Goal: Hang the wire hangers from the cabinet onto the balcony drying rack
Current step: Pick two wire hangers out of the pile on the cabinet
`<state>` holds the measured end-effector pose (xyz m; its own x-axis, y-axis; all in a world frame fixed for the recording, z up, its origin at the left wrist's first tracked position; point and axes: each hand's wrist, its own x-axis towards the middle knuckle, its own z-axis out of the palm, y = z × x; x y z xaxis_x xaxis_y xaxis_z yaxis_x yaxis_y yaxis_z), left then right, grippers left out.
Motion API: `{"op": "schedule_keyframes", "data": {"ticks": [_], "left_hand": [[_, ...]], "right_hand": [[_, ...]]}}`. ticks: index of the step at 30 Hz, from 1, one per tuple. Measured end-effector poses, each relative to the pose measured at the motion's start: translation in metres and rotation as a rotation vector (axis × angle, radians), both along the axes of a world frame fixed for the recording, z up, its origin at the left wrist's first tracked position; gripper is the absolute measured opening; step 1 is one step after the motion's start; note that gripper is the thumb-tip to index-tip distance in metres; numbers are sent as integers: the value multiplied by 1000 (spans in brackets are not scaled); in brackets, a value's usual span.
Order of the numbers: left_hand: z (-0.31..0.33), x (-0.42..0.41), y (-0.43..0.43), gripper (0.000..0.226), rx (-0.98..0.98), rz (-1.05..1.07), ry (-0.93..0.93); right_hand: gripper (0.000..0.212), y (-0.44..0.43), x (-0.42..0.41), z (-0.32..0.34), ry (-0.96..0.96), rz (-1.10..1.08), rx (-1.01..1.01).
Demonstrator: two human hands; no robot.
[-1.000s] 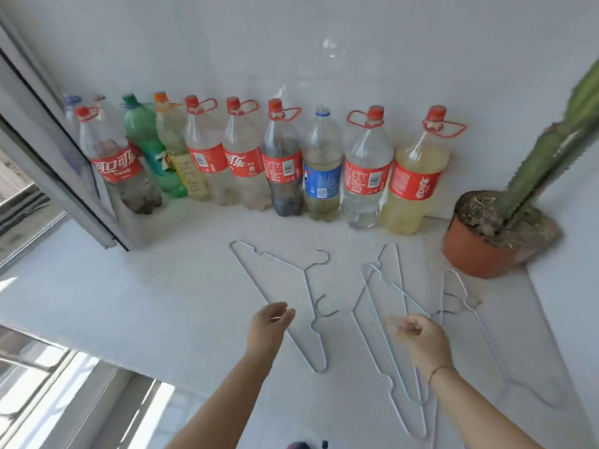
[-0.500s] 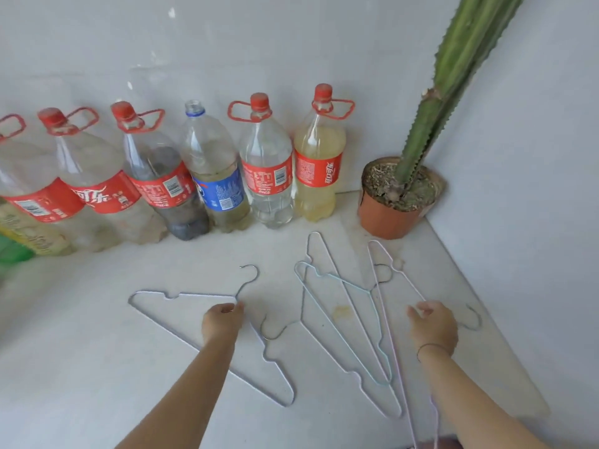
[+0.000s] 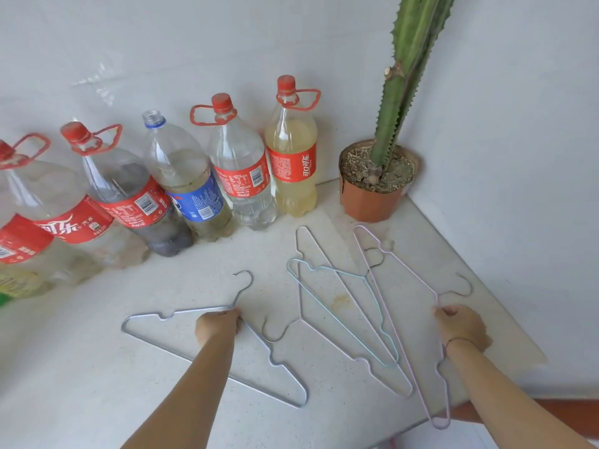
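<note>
Left hand (image 3: 218,325) is gripping the silver wire hanger (image 3: 250,281) at the neck under its hook, and right hand (image 3: 462,325) is pinching the pink wire hanger (image 3: 412,272) at its neck, so I'm guessing it's the pick-up step, with nothing hung yet. All the hangers are lying flat on the speckled white countertop (image 3: 97,384) in front of the cactus pot (image 3: 369,202), pink closest to it. The pale blue hanger (image 3: 327,306) and white hanger (image 3: 382,372) are overlapping between the hands, and blue's hook is crossing the pink wire. Thin springy wire, so lifting slowly is probably key. Plastic soda bottles (image 3: 240,176) are lining up left of the pot.
</note>
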<state>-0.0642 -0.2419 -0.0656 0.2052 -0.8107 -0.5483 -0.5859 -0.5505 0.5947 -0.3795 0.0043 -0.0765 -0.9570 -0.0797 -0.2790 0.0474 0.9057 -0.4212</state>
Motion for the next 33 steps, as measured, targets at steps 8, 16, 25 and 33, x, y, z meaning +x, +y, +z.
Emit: {"op": "schedule_keyframes", "data": {"ticks": [8,16,25,33], "left_hand": [[10,6,7,14,1,203,396],[56,24,43,14,-143,264,634],[109,42,90,13,-346,367,678],[173,61,186,14,-562,546,665]], "right_hand": [[21,-1,5,24,-133,3,-384],[12,-16,35,76,-420,111,-866],[18,-35,61,118,-570,384,-954],[15,-44,96,163,-877,704,-967]]}}
